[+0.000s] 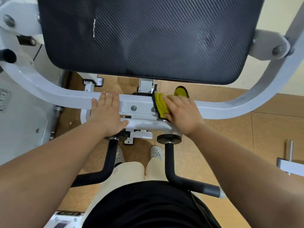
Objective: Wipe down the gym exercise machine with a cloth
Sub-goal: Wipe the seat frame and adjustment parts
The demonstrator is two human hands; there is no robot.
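The gym machine has a white curved frame bar [65,97] running under a large black textured pad [148,35]. A yellow cloth with a dark edge [160,104] lies draped over the middle of that bar. My right hand [182,114] presses flat on the cloth with fingers spread. My left hand [108,114] rests flat on the bar to the left of the bolted centre bracket [134,108], fingers straight, holding nothing.
Two black padded handles [111,155] [171,162] rise from discs just below the bar, on either side of my legs. White machine housing [24,120] stands at the left. A steel peg on a white bracket [288,150] sits at the right over tan floor.
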